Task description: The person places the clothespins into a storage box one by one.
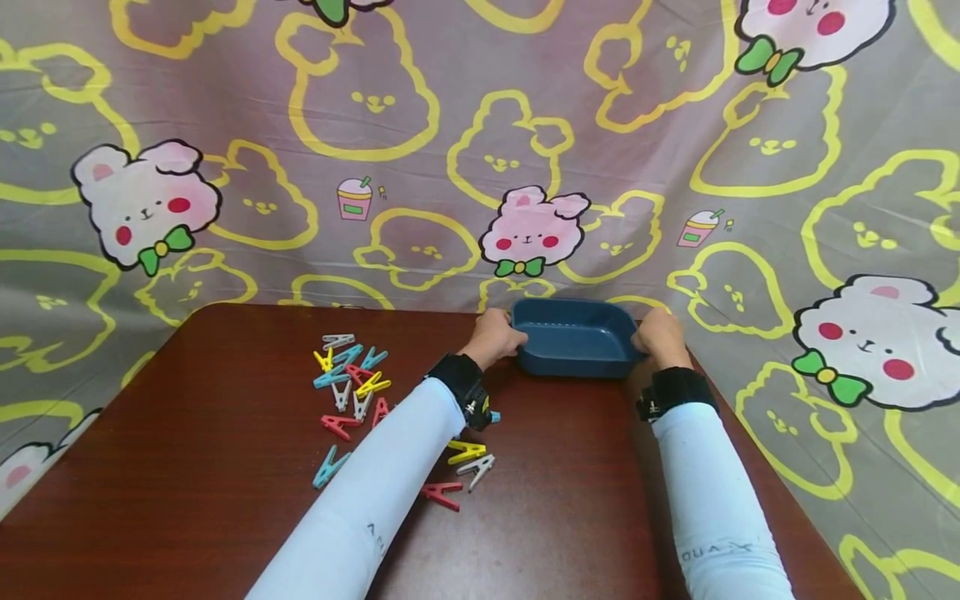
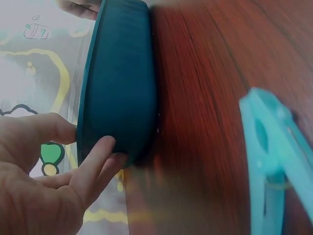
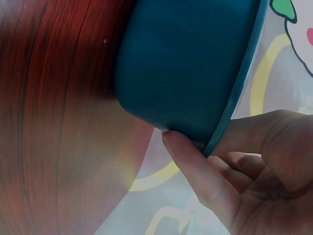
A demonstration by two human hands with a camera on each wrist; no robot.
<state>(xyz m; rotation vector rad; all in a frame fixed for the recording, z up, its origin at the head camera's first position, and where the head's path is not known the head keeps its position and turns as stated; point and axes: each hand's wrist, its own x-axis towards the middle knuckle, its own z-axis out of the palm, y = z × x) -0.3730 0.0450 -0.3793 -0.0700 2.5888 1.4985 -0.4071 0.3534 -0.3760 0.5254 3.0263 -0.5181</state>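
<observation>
A dark blue rectangular basin (image 1: 576, 342) stands near the far edge of the table, its hollow facing up. My left hand (image 1: 492, 337) grips its left end, thumb at the rim and fingertips against the outer wall, as the left wrist view shows. At the opposite end my right hand (image 1: 662, 337) pinches the rim between thumb and fingers. The basin's outer wall (image 3: 176, 63) fills much of the right wrist view. Its inside looks bare in the head view.
Several clothespins in red, yellow, white and blue lie scattered left of the basin, among them a yellow clothespin (image 1: 372, 384) and a red clothespin (image 1: 442, 494). My left forearm hides some. A patterned curtain (image 1: 420, 192) hangs behind the brown table (image 1: 187, 417).
</observation>
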